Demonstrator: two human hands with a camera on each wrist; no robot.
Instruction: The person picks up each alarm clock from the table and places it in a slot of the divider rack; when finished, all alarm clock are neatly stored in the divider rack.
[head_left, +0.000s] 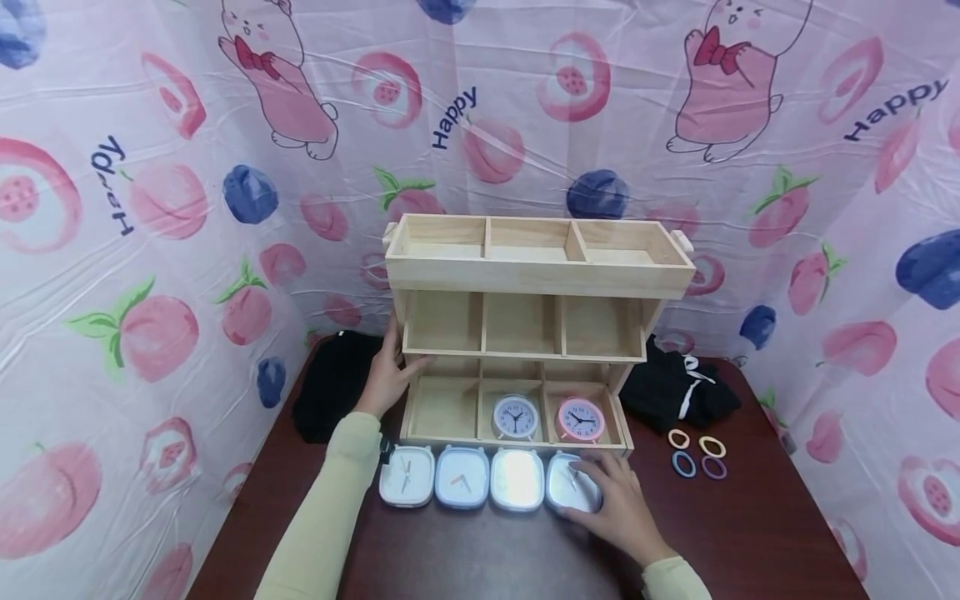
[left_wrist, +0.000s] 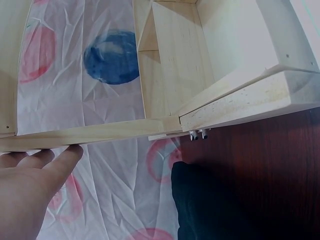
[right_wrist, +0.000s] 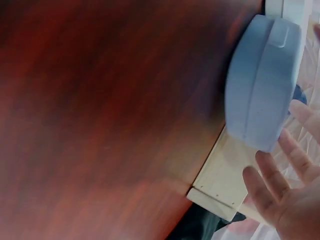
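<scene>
My left hand (head_left: 386,375) rests against the left side of a three-tier wooden organizer (head_left: 540,279), its straight fingertips along a side strip (left_wrist: 90,134) in the left wrist view. The thumb lies across the front. At the right end of a row of square alarm clocks, my right hand (head_left: 618,504) spans a pale blue clock (head_left: 562,492), loosely extended fingers right at its edges. The right wrist view shows this clock's side (right_wrist: 257,85) beside the fingertips. Left of it stand a white clock (head_left: 517,479), a light blue clock (head_left: 462,477) and another white clock (head_left: 407,477).
Round white (head_left: 515,417) and pink (head_left: 580,419) clocks sit in the bottom tier's middle and right compartments. Black cloth (head_left: 333,387) lies left of the organizer; black cloth with a white cord (head_left: 671,387) lies right. Several coloured rings (head_left: 712,447) lie on the dark table (head_left: 465,558).
</scene>
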